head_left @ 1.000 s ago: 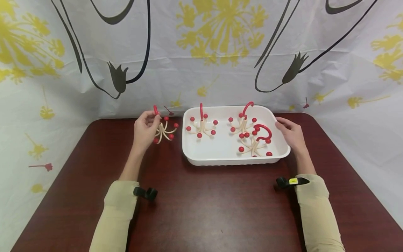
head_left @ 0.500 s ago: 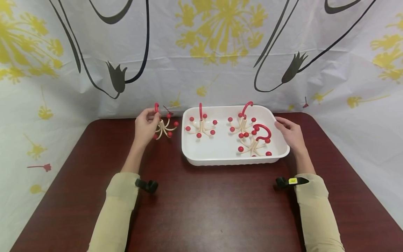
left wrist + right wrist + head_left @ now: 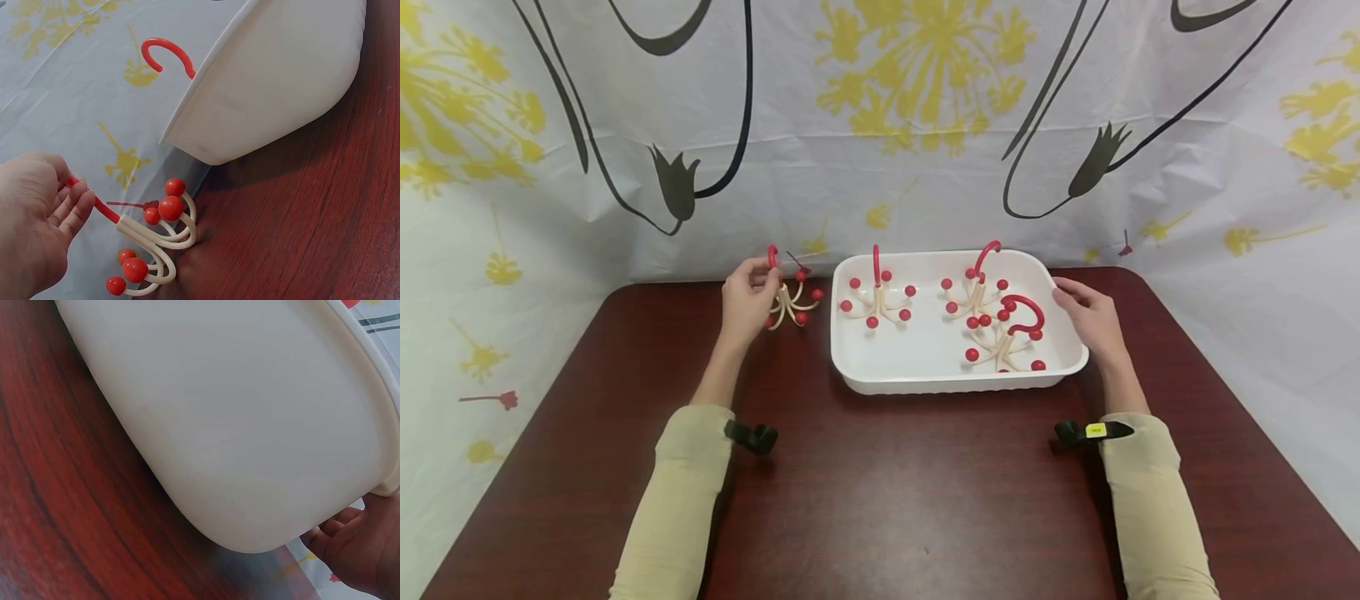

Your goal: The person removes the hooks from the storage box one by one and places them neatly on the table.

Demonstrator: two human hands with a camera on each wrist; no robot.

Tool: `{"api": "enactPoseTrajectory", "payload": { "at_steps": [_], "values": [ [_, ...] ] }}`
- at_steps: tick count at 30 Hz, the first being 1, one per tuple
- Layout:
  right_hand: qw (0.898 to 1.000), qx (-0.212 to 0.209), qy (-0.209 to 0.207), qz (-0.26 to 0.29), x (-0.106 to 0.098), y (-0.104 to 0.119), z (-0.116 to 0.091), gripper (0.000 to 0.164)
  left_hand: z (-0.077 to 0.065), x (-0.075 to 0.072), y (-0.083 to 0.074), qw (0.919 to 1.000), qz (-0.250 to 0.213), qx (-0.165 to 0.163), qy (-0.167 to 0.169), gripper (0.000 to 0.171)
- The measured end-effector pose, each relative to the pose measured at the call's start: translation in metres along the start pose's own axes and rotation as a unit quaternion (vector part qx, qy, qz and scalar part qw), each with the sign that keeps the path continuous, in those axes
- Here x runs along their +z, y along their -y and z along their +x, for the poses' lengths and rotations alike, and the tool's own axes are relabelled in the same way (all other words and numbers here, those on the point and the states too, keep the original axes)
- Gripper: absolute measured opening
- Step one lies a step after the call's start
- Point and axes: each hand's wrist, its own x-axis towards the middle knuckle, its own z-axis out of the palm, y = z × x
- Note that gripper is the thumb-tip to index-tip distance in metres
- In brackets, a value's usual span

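Surface: a glossy, dark red-brown wood-grain bench (image 3: 880, 500). Room: a creased white sheet (image 3: 820, 196) printed with yellow and dark-grey plant motifs hangs behind the bench and along both sides. On the rear part of the bench sits a smooth white rectangular tray with rounded corners (image 3: 917, 386). Inside it are three cream many-armed items with red balls and hooks (image 3: 878, 302), one at left, two close together at right.

Left grip (image 3: 747, 302): thumb and fingers pinch the red hooked handle (image 3: 107, 210) of a matching cream piece with red ball tips (image 3: 785, 304). The piece's arms spread below and to the right of the fingers, just left of the tray and apart from it; contact with the bench cannot be confirmed. Right grip (image 3: 1092, 321): fingers bent at the tray's right rim, holding it.
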Motion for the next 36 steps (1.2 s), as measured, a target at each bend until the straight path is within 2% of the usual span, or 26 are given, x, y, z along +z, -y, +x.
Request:
{"api": "enactPoseTrajectory", "payload": {
  "at_steps": [4, 13, 20, 36],
  "values": [
    [1.000, -0.001, 0.001, -0.002, 0.000, 0.000, 0.000, 0.055, 0.001, 0.000, 0.000, 1.0000, -0.004, 0.002, 0.009, 0.025],
    [1.000, -0.001, -0.005, 0.008, 0.001, 0.000, 0.002, 0.054, -0.001, -0.002, -0.005, 0.9987, 0.047, 0.011, 0.018, 0.025],
    [1.000, -0.002, -0.003, 0.008, 0.001, -0.001, 0.001, 0.053, -0.002, -0.003, -0.006, 0.9973, 0.068, 0.024, 0.012, 0.026],
    [1.000, 0.005, 0.000, 0.017, 0.001, -0.002, 0.002, 0.054, -0.005, -0.005, -0.019, 0.9978, 0.022, 0.056, -0.030, 0.025]
  ]
}}
